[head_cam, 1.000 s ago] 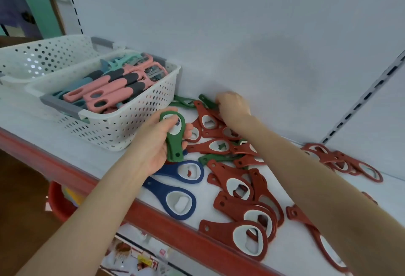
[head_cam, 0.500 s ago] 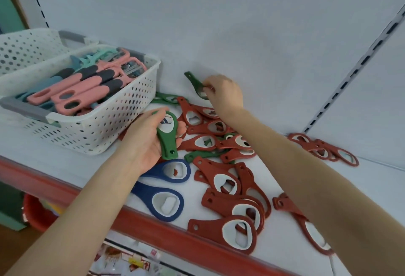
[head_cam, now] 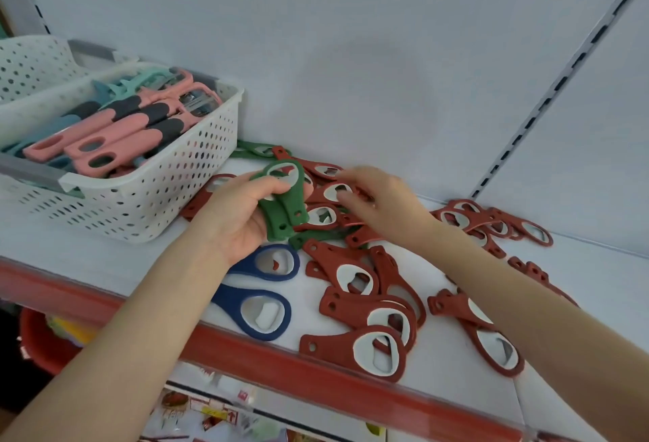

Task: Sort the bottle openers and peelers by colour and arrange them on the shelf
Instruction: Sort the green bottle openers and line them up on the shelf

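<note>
Left hand (head_cam: 238, 220): palm up over the shelf (head_cam: 87, 248), fingers and thumb curled round two held green openers (head_cam: 284, 203) stacked together, rings toward the back wall, handles toward the person.
Right hand (head_cam: 381, 203): low over the red openers (head_cam: 354, 280), fingers reaching left toward the other hand. It is blurred, so I cannot tell whether it pinches anything.
Loose green opener (head_cam: 318, 237): flat on the shelf and mostly buried under red ones, just beneath the held handles and between the two hands. Its long axis runs roughly left to right.
Back greens (head_cam: 251, 151): against the wall by the corner of the white basket (head_cam: 147, 210), beyond the left hand.
Nearer hand: the free right one looks best placed for the buried green, probably drawing it out along its length.
Blue openers (head_cam: 270, 262): two beside the left wrist.
Peelers (head_cam: 116, 132): in the basket, pink and teal mixed.
</note>
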Available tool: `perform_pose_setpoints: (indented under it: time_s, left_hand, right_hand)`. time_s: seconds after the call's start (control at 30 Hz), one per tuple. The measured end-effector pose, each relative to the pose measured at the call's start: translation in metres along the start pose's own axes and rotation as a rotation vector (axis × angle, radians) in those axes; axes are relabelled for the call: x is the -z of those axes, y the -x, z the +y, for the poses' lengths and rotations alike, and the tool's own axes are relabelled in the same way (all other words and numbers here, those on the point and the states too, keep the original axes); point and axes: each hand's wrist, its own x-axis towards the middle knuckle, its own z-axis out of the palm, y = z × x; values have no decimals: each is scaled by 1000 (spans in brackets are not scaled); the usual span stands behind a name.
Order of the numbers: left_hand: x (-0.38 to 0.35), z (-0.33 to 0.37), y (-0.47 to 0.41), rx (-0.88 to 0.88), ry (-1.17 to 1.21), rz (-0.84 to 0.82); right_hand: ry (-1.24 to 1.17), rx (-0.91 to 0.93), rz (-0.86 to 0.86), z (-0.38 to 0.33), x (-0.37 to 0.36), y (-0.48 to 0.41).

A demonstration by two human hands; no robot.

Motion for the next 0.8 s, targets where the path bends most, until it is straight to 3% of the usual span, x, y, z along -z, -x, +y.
perform_pose_setpoints:
  time_s: [0.1, 0.27, 0.4, 0.57, 0.8]
  left_hand:
    - [1, 0, 2, 15, 89, -4]
    - [-2, -3, 4, 15, 114, -16]
    - [-4, -5, 3, 8, 89, -25]
    - [-2, -6, 1, -45, -10, -23]
    - [0, -7, 1, -61, -26, -11]
  right_hand:
    - [185, -41, -280, 7, 1, 15]
    - [165, -180, -378, 7, 27, 28]
    - [118, -292, -309, 6, 27, 21]
    - [340, -206, -337, 3, 7, 8]
    - [173, -228, -229, 11, 1, -7]
